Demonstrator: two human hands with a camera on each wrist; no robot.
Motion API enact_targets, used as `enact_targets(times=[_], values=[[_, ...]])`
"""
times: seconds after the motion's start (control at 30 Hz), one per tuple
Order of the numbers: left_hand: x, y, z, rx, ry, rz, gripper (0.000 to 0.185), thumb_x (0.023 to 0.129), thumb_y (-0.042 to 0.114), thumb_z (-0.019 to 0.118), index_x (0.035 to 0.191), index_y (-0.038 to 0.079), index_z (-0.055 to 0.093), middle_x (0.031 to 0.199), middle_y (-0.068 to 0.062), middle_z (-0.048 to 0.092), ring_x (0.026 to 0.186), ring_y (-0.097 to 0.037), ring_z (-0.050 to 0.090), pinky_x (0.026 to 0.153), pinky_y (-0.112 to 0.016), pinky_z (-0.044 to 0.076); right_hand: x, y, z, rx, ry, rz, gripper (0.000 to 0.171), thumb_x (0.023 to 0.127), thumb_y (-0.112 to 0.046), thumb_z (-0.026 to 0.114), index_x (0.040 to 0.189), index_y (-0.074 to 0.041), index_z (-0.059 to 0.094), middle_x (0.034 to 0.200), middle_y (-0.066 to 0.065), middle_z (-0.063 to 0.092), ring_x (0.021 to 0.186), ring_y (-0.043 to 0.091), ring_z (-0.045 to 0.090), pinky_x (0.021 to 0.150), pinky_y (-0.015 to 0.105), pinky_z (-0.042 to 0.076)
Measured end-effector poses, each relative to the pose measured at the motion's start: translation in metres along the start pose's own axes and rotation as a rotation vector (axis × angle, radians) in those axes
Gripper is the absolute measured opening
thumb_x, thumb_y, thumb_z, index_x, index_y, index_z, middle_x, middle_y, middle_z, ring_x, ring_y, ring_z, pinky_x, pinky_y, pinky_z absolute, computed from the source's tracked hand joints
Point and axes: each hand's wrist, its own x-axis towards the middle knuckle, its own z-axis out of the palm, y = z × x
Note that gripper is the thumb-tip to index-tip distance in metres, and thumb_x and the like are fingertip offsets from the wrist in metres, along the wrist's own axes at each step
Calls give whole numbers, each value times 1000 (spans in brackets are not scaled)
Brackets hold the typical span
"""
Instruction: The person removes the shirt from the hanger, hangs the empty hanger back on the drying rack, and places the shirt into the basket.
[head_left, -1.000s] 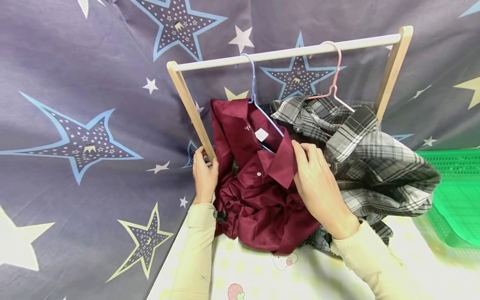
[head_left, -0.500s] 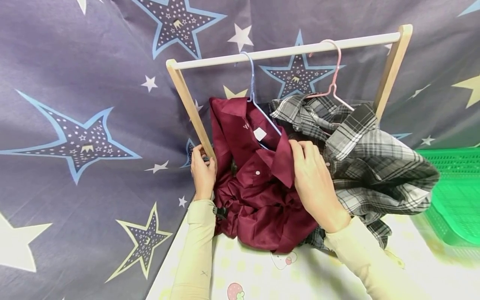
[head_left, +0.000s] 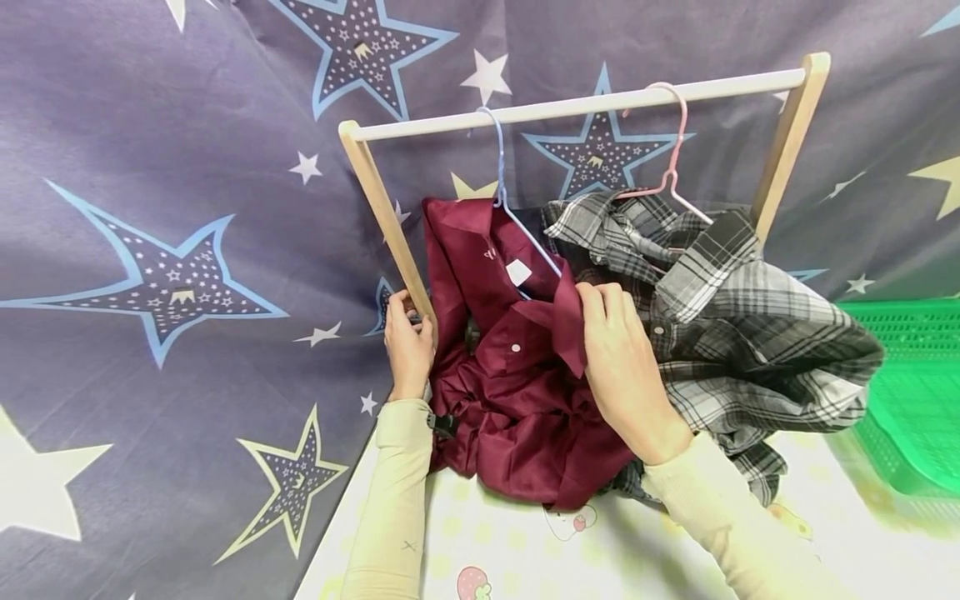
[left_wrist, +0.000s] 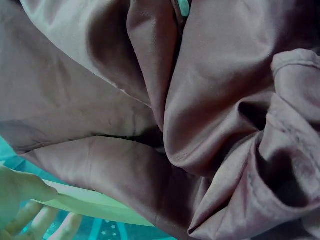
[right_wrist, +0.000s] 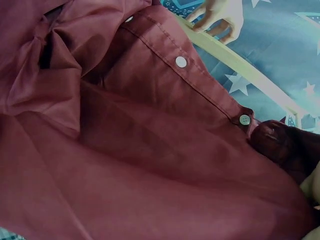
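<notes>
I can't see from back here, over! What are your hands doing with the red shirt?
Left hand grips the rack's wooden post. Right hand pinches the maroon shirt at its collar. Plaid shirt crowds the right side.

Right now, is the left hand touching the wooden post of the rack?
Touching. The head view shows the left hand with its fingers curled round the wooden post near its lower end, beside the maroon shirt.
</notes>
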Motion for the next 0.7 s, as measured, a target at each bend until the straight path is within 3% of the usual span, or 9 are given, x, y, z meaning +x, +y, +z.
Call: enact_targets(times=[0.7], values=[[-1,-3,4,20,22,-13,40,92,0,63,130,5,52,121,-18,60,105,-31,65,84,-42,58,-4,-3,-23,14,44,-21,42,83,21,42,123,9,49,104,23,49,92,38,47,86,46,47]])
